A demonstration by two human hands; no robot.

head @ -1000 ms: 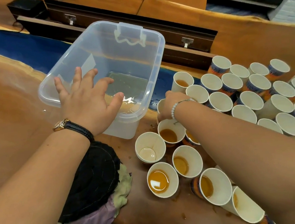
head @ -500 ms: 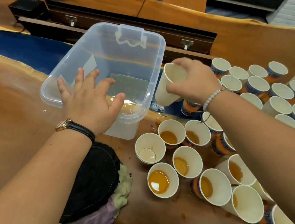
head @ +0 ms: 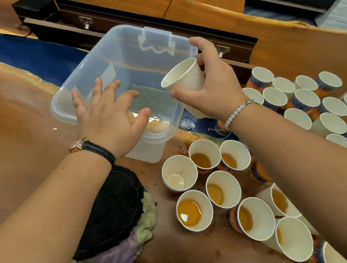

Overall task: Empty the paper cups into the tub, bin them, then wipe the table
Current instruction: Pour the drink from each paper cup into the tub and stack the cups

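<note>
Two hands work over the clear plastic tub (head: 128, 50), which stands on the wooden surface (head: 11, 119) with a shallow pool of liquid in its bottom. Right hand (head: 213, 88): grip closed round a paper cup (head: 183, 76), thumb on the near wall and fingers behind, the cup tipped mouth-first over the tub's right rim; whether anything is pouring cannot be made out. Left hand (head: 111, 121): fingers spread and straight, holding nothing, laid at the tub's near corner (probably steadying it). Near the right forearm stand cups holding amber liquid (head: 193, 210), not yet emptied; farther right is a dense group of empty-looking cups (head: 307, 98). A heap of cloths (head: 112, 214) lies beneath the left forearm. Handling, as judged: such a cup is light and thin-walled, buckles if squeezed and is likely slick where wet, so it is best taken at mid-wall with light pressure. The tub is stiff but light, and may slide on spilled drops (head: 210, 232).
</note>
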